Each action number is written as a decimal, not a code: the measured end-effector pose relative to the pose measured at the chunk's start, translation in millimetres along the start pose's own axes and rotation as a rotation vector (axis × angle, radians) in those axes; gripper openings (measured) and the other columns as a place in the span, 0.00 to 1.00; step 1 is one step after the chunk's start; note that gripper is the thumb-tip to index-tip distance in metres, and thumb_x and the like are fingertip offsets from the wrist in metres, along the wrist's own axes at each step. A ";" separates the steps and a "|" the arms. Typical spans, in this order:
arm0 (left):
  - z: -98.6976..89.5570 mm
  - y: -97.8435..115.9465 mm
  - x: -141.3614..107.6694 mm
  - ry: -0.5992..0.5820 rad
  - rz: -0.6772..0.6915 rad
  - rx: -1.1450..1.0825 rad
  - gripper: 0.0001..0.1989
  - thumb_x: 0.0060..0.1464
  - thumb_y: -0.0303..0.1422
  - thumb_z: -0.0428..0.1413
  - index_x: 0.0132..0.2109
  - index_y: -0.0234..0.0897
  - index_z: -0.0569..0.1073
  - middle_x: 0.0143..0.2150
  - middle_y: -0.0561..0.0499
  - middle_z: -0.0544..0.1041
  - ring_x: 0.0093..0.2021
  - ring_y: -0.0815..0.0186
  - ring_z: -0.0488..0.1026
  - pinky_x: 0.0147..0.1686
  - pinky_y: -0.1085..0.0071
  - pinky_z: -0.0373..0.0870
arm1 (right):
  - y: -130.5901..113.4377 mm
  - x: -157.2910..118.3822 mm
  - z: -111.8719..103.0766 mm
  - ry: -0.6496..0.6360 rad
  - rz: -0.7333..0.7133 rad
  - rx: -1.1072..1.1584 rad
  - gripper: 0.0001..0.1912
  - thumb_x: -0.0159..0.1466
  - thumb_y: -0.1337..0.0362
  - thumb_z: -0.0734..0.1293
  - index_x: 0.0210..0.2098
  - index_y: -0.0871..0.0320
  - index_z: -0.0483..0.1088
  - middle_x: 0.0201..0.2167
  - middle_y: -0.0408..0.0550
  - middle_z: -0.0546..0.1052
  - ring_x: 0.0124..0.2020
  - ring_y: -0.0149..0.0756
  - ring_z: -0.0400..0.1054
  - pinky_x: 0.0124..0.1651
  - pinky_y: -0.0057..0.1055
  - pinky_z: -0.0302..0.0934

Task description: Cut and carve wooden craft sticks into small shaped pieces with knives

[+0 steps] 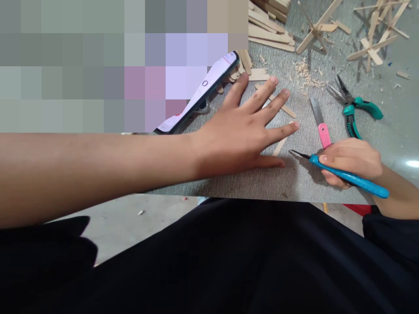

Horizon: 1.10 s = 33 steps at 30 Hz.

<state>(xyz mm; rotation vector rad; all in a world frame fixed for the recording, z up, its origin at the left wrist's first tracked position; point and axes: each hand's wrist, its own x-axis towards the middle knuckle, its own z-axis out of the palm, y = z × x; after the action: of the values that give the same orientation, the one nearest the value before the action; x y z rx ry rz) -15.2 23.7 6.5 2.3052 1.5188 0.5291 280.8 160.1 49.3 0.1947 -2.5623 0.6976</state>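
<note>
My left hand (pixel 242 131) is spread palm down over the grey textured table, with every finger apart and nothing held. Under its fingers lie a wooden craft stick (pixel 286 109) and a paler stick piece (pixel 279 147), both partly covered. My right hand (pixel 355 161) is closed around a blue-handled tool (pixel 352 176) with a thin dark pointed tip, which points left toward my left little finger. The tool's exact kind I cannot make out. Just beyond the right hand sit a pink-handled blade (pixel 322 128) and green-and-black long-nose pliers (pixel 351 104).
A phone (pixel 214 83) leans at a slant beside my left hand. Stacked craft sticks (pixel 270 28) lie at the back, wood shavings (pixel 306 74) near them. Star-shaped stick assemblies (pixel 317 32) stand at the back right. The table's front edge runs close to my lap.
</note>
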 end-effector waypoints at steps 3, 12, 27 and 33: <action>-1.6 -0.7 0.1 -0.022 0.000 0.020 0.46 0.70 0.61 0.67 0.83 0.44 0.69 0.91 0.31 0.56 0.91 0.24 0.49 0.83 0.15 0.39 | 4.6 -2.5 -0.1 0.062 -0.021 -0.031 0.12 0.76 0.67 0.74 0.58 0.61 0.79 0.33 0.43 0.87 0.34 0.33 0.86 0.37 0.28 0.82; -6.6 -1.2 -1.4 -0.024 0.057 -0.004 0.22 0.78 0.48 0.62 0.68 0.41 0.84 0.89 0.40 0.64 0.91 0.27 0.49 0.82 0.15 0.41 | 9.7 -4.7 -0.6 0.076 0.005 -0.037 0.21 0.73 0.66 0.74 0.64 0.52 0.80 0.36 0.44 0.90 0.30 0.39 0.86 0.32 0.34 0.84; -10.6 13.5 -20.0 0.295 0.107 0.283 0.25 0.80 0.55 0.56 0.62 0.40 0.83 0.62 0.42 0.85 0.63 0.44 0.80 0.65 0.34 0.73 | 15.2 -5.7 3.9 0.069 0.004 -0.031 0.14 0.74 0.59 0.74 0.58 0.46 0.81 0.30 0.37 0.86 0.28 0.38 0.84 0.29 0.34 0.80; -5.0 54.0 -58.7 0.133 0.205 0.394 0.57 0.65 0.73 0.62 0.85 0.41 0.62 0.82 0.31 0.72 0.77 0.36 0.75 0.78 0.36 0.68 | 19.3 -6.5 11.4 0.287 0.005 -0.091 0.19 0.72 0.59 0.75 0.61 0.44 0.83 0.32 0.39 0.88 0.24 0.39 0.81 0.24 0.36 0.77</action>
<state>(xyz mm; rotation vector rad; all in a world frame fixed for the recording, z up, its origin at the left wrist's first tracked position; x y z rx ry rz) 4.4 -50.6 28.7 2.7985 1.5722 0.4764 277.0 170.9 29.0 0.0531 -2.3135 0.5638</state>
